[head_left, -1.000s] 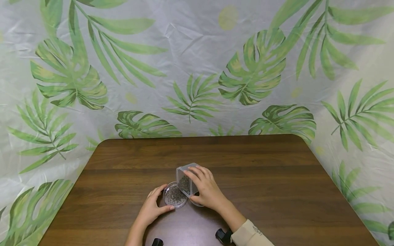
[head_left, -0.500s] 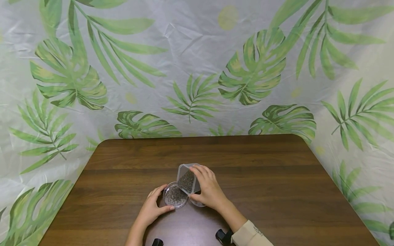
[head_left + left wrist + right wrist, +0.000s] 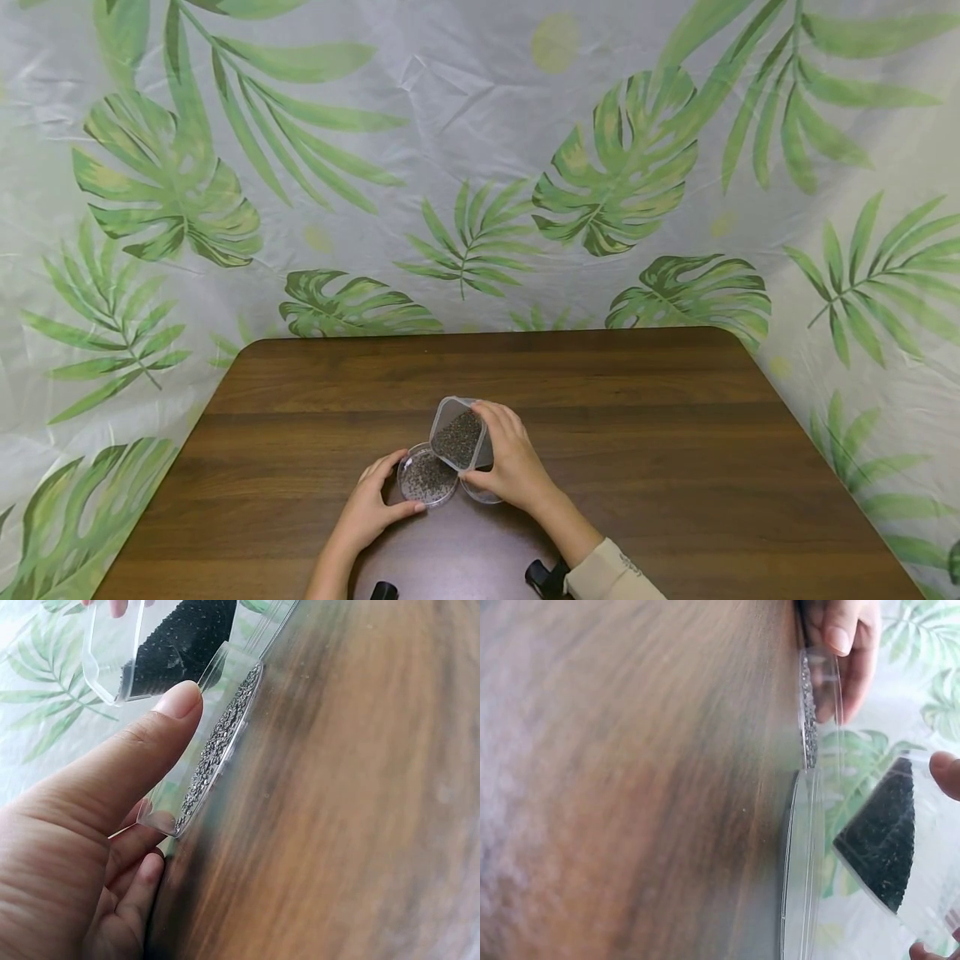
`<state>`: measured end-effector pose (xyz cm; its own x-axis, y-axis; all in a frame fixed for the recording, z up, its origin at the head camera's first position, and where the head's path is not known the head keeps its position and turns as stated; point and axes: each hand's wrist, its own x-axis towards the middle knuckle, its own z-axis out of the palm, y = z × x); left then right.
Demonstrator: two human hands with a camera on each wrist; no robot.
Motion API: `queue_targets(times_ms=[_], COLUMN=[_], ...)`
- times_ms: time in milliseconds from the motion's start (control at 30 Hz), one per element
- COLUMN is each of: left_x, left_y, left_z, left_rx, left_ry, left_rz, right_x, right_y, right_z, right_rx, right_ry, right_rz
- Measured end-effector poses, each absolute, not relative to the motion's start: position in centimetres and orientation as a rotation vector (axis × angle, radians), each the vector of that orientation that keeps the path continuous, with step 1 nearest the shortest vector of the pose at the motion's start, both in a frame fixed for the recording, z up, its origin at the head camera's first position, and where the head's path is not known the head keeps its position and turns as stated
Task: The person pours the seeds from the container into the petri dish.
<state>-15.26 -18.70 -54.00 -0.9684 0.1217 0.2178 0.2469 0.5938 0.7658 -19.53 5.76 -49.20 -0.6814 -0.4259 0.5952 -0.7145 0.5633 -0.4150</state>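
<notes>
A round clear petri dish [image 3: 426,477] sits on the table with a layer of small dark grains inside. My left hand [image 3: 367,504] holds it by the sides, thumb at the near rim and fingers at the far rim. Above and right of the dish, a clear square plastic container [image 3: 459,435] is tilted, dark grains heaped inside it. My right hand [image 3: 513,467] grips that container by its right side, thumb below and fingers above. In the left wrist view, the container [image 3: 180,652] hangs above the dish, apart from it.
A second clear round dish [image 3: 482,492] lies under the right hand, beside the first, partly hidden; the right wrist view shows its edge [image 3: 802,862]. The brown wooden table [image 3: 637,417] ends at a leaf-print cloth [image 3: 480,167] behind.
My right hand has tipped the square container back, so its mouth faces up more and more of the grains show. The left hand and its petri dish have stayed in place.
</notes>
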Motion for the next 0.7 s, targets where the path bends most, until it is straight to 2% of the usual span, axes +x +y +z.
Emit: queue_targets(times_ms=[700], left_x=[-15.32], left_y=[-18.70], left_z=[-54.16], left_rx=[-0.335], left_ry=[-2.676], left_rz=[-1.284], right_x=[-19.15], right_y=[6.04], right_z=[-49.30], right_rx=[0.749], right_ry=[-2.389], right_rz=[1.172])
